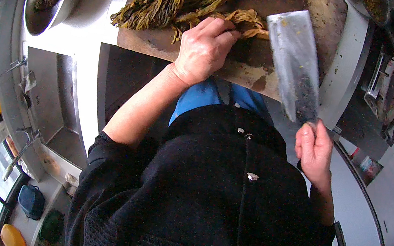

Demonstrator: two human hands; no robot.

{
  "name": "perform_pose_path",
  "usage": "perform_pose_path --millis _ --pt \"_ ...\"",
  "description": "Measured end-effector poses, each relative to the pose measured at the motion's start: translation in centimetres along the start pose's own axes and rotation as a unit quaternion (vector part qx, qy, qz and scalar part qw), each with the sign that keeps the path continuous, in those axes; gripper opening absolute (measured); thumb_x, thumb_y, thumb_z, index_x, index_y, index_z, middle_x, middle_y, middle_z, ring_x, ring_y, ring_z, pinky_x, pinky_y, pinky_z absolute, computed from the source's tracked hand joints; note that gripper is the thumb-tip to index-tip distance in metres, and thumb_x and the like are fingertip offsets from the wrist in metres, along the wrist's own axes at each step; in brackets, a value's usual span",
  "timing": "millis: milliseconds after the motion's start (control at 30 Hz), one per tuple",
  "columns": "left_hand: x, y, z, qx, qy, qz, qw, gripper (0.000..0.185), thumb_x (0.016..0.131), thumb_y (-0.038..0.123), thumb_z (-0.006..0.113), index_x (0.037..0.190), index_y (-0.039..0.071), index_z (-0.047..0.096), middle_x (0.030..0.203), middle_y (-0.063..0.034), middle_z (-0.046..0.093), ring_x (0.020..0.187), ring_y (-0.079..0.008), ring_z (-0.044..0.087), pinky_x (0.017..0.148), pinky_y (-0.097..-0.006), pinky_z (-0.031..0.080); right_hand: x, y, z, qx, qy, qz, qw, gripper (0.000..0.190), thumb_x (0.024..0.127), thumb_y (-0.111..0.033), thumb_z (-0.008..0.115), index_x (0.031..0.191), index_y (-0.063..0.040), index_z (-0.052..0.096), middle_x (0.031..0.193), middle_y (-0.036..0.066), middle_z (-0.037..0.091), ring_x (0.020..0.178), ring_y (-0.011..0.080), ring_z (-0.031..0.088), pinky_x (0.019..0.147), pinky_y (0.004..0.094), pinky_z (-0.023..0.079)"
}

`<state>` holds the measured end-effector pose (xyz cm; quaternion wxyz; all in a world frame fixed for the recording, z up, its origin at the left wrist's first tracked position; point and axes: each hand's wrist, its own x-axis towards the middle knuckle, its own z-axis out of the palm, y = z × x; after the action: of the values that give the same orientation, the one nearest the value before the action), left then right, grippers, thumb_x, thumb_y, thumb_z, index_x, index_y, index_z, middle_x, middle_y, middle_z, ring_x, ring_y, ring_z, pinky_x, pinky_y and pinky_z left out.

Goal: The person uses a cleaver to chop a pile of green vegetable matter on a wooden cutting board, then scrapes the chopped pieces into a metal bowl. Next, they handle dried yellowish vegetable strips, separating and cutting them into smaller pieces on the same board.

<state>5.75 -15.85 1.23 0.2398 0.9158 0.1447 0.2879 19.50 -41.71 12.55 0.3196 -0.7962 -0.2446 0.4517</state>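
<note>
Brownish-green, limp leafy greens (172, 6), which look pickled, lie in a long bunch across a worn wooden cutting board (310, 0). My left hand (206, 50) presses down with curled fingers on the nearer strand of greens, close to the board's front edge; its fingertips are hidden. In my right hand (313, 152) is a wide-bladed metal cleaver (296, 61), gripped by its handle. The blade slants up over the right part of the board, just right of the pale stem ends, and small bits cling to it.
A metal bowl (59, 7) holding more greens stands on the white counter at the upper left. Below it is a sink (44, 85) with a faucet (21, 150). Another bowl (376, 8) shows at the upper right. Yellow and dark items sit near the window.
</note>
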Motion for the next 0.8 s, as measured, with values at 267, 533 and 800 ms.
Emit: perform_pose_path --millis 267,533,800 --pt "1.2 -0.2 0.1 -0.055 0.021 -0.099 0.993 0.014 0.077 0.008 0.063 0.091 0.007 0.065 0.080 -0.0102 0.062 0.070 -0.0295 0.062 0.060 -0.0362 0.051 0.6 0.1 2.5 -0.039 0.014 -0.024 0.999 0.013 0.097 -0.015 0.044 0.091 -0.003 0.045 0.060 -0.003 0.042 0.046 0.0029 0.036 0.041 0.0191 0.031" --pt "3.1 -0.7 -0.3 -0.100 -0.003 -0.152 0.983 0.013 0.079 0.010 0.061 0.090 0.009 0.067 0.079 -0.0124 0.064 0.070 -0.0311 0.063 0.061 -0.0373 0.052 0.3 -0.2 3.0 -0.025 0.024 0.019 0.999 0.012 0.095 -0.014 0.048 0.097 -0.002 0.051 0.066 0.005 0.051 0.056 0.0097 0.047 0.052 0.0277 0.040" --pt "2.7 -0.1 -0.4 0.034 -0.082 -0.105 0.991 0.013 0.077 0.014 0.062 0.089 0.012 0.068 0.089 -0.0095 0.056 0.072 -0.0307 0.062 0.060 -0.0402 0.052 1.0 0.0 3.4 -0.046 0.046 0.023 0.998 0.014 0.094 -0.015 0.049 0.095 0.000 0.051 0.064 0.010 0.053 0.055 0.0146 0.052 0.051 0.0306 0.041"
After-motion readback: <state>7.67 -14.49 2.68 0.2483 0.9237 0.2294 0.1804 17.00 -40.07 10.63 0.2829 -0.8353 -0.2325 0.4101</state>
